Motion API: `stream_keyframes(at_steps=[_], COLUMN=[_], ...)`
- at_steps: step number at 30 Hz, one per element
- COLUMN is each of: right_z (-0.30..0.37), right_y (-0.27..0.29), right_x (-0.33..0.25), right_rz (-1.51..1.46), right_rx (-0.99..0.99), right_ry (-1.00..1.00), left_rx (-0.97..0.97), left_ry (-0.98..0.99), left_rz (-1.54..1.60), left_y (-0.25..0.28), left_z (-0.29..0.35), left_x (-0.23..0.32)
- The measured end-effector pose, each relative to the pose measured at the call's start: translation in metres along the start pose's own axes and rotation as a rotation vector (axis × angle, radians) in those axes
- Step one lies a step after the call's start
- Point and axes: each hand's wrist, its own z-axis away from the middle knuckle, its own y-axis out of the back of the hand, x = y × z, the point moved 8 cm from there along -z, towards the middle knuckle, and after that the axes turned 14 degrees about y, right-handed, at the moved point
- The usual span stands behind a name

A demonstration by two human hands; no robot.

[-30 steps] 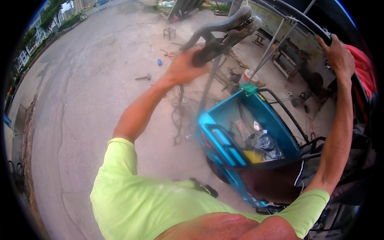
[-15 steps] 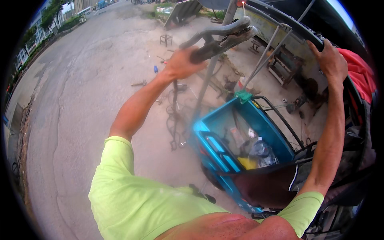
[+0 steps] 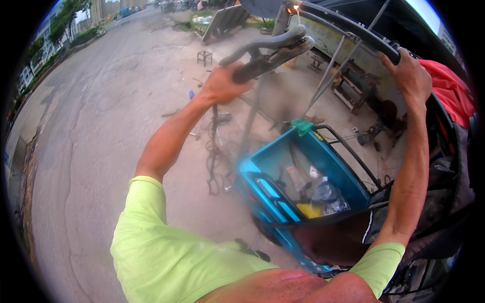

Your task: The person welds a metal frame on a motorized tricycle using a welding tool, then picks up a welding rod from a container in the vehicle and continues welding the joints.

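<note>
My left hand [image 3: 222, 87] is closed around the dark handle of a welding electrode holder [image 3: 275, 53], raised in the upper middle. A short pale electrode [image 3: 298, 19] sticks up from its jaws, and an orange-white glow [image 3: 293, 9] shows at the tip, beside a metal canopy frame [image 3: 343, 26]. At the upper right, my right hand [image 3: 413, 81] grips the dark curved bar of that frame, fingers hooked over it. Below and between my arms stands the blue cargo box [image 3: 348, 171] of a vehicle, with a clear plastic bottle [image 3: 326, 192] and a yellow item [image 3: 309, 210] inside.
A green cloth [image 3: 302, 127] is tied at the box's far corner. Red fabric [image 3: 444, 88] hangs beside my right hand. Thin metal poles [image 3: 328, 76] slant down from the canopy. Cables and tools [image 3: 214, 156] lie on the concrete, with a small stool [image 3: 204, 57] farther off.
The glow at the electrode tip looks larger and more orange. Both hands appear slightly farther left, as does the whole scene. Each keeps its hold.
</note>
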Motion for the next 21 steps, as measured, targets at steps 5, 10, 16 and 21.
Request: stream_keyframes(at_steps=[5, 10, 16, 21], right_z=[0.001, 0.001, 0.007, 0.01], right_y=[-0.004, 0.003, 0.033, 0.034], right_x=[0.003, -0.001, -0.003, -0.007], right_rz=[-0.037, -0.059, -0.128, -0.093], right_rx=[0.009, -0.012, -0.135, -0.106], right_ry=[-0.011, -0.012, -0.193, -0.187], left_rx=[0.011, 0.066, -0.144, -0.476], left_ry=[0.026, -0.064, 0.213, 0.184], left_rz=[0.01, 0.057, 0.332, 0.993], left_y=[-0.004, -0.007, -0.026, -0.036], left_z=[-0.002, -0.006, -0.01, -0.005], left_x=[-0.008, -0.011, -0.04, -0.031])
